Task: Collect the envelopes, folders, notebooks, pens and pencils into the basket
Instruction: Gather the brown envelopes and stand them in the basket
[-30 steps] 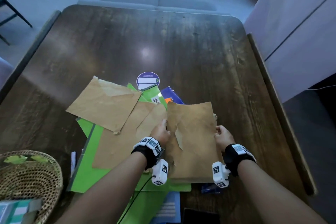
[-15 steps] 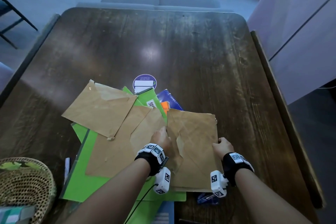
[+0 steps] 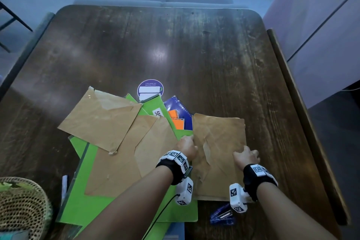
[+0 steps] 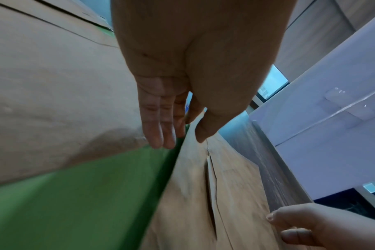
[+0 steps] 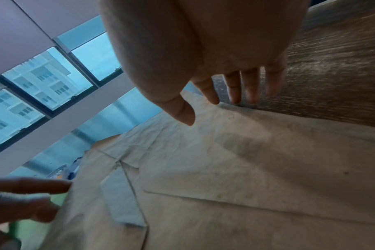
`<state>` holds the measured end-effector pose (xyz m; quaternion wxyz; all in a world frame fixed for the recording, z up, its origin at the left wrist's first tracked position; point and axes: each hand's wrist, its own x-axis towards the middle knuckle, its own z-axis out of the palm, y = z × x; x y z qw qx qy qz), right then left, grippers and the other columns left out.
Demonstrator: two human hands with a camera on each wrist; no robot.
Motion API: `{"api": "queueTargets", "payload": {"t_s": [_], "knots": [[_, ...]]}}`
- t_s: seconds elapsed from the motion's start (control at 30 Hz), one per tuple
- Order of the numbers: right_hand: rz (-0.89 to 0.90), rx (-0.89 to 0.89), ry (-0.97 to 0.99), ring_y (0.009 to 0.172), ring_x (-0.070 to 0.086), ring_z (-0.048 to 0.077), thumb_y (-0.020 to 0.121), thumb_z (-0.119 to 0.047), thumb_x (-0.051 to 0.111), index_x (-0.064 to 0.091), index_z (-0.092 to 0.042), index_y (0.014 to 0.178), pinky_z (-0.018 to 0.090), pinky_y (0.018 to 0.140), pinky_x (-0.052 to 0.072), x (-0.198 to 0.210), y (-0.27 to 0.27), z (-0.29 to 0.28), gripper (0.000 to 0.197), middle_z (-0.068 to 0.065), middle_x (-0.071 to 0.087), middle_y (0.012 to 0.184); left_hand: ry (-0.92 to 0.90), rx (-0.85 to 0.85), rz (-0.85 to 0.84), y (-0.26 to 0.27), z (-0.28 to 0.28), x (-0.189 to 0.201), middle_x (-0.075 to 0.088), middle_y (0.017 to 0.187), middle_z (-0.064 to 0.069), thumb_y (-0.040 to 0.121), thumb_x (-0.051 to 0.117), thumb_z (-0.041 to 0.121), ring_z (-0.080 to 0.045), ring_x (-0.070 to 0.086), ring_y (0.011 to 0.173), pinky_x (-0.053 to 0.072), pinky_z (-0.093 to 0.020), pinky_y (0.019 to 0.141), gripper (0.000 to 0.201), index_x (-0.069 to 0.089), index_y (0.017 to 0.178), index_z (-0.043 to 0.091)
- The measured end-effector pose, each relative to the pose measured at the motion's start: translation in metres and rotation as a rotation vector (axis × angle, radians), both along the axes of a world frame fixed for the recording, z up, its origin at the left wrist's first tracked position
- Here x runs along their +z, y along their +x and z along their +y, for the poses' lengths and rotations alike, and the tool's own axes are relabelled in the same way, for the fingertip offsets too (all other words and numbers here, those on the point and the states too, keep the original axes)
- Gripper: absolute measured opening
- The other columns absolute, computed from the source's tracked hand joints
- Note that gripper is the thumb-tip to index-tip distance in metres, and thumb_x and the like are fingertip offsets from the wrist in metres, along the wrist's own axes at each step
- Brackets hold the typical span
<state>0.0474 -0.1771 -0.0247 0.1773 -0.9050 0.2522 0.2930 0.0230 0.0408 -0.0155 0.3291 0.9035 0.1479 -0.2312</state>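
A crumpled brown envelope [image 3: 218,142] lies on the right side of a paper pile, its right part on the bare table. My left hand [image 3: 187,147] pinches its left edge, thumb on top [image 4: 180,142]. My right hand [image 3: 246,155] grips the right edge, thumb above the paper and fingers at the rim [image 5: 210,111]. Two more brown envelopes [image 3: 101,119] [image 3: 120,169] lie on green folders [image 3: 81,200]. A blue spiral notebook [image 3: 178,109] with an orange one [image 3: 175,115] on it peeks out behind. The woven basket [image 3: 29,181] stands at the near left.
Some blue pens or a stapler [image 3: 222,216] lie near the table's front edge under my right wrist. A white pen [image 3: 64,183] lies left of the folders. A round purple sticker [image 3: 150,89] is on the dark wooden table [image 3: 194,45]. A raised rail runs along the table's right side.
The envelope between my hands has come down flatter and slid a little right, uncovering more of the blue and orange notebooks. Both hands kept their hold on its edges.
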Motion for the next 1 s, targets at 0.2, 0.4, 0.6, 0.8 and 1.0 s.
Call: {"api": "queueTargets", "payload": {"t_s": [0.2, 0.4, 0.6, 0.8, 1.0], "knots": [[-0.279, 0.145, 0.002, 0.129, 0.042, 0.032, 0.090, -0.029, 0.054, 0.047, -0.020, 0.137, 0.045, 0.107, 0.036, 0.022, -0.006, 0.051, 0.049, 0.009, 0.041, 0.141, -0.025, 0.171, -0.209, -0.018, 0.059, 0.005, 0.065, 0.115, -0.005, 0.092, 0.057, 0.021, -0.020, 0.063, 0.099, 0.052, -0.035, 0.090, 0.030, 0.066, 0.120, 0.015], [-0.264, 0.394, 0.390, 0.112, 0.057, 0.025, 0.090, -0.026, 0.054, 0.054, -0.020, 0.125, 0.042, 0.097, 0.046, 0.032, -0.023, 0.157, 0.036, 0.002, 0.056, 0.118, 0.125, 0.326, -0.208, -0.050, 0.151, 0.008, 0.065, 0.108, -0.010, 0.089, 0.058, 0.017, -0.027, 0.064, 0.097, 0.049, -0.035, 0.090, 0.020, 0.069, 0.105, 0.013], [-0.053, 0.399, 0.366, 0.128, 0.050, 0.028, 0.093, -0.029, 0.060, 0.044, -0.012, 0.142, 0.034, 0.105, 0.039, 0.021, -0.033, 0.213, 0.054, 0.012, 0.050, 0.141, 0.197, 0.209, -0.095, -0.069, 0.205, 0.009, 0.063, 0.120, -0.009, 0.091, 0.061, 0.025, -0.030, 0.060, 0.110, 0.044, -0.031, 0.093, 0.030, 0.067, 0.118, 0.016], [-0.111, 0.274, 0.171, 0.134, 0.040, 0.036, 0.088, -0.026, 0.065, 0.045, -0.010, 0.137, 0.038, 0.110, 0.033, 0.019, -0.038, 0.217, 0.055, 0.018, 0.041, 0.142, 0.190, 0.221, -0.082, -0.081, 0.227, 0.005, 0.061, 0.121, -0.011, 0.090, 0.061, 0.026, -0.028, 0.059, 0.112, 0.042, -0.030, 0.098, 0.035, 0.065, 0.124, 0.015], [-0.059, 0.334, 0.148, 0.113, 0.057, 0.030, 0.089, -0.023, 0.062, 0.058, -0.016, 0.096, 0.033, 0.095, 0.045, 0.019, -0.040, 0.219, 0.011, 0.011, 0.063, 0.118, 0.242, 0.224, -0.042, -0.089, 0.239, 0.000, 0.055, 0.128, -0.011, 0.091, 0.057, 0.026, -0.029, 0.051, 0.122, 0.038, -0.032, 0.105, 0.041, 0.060, 0.131, 0.016]]}}
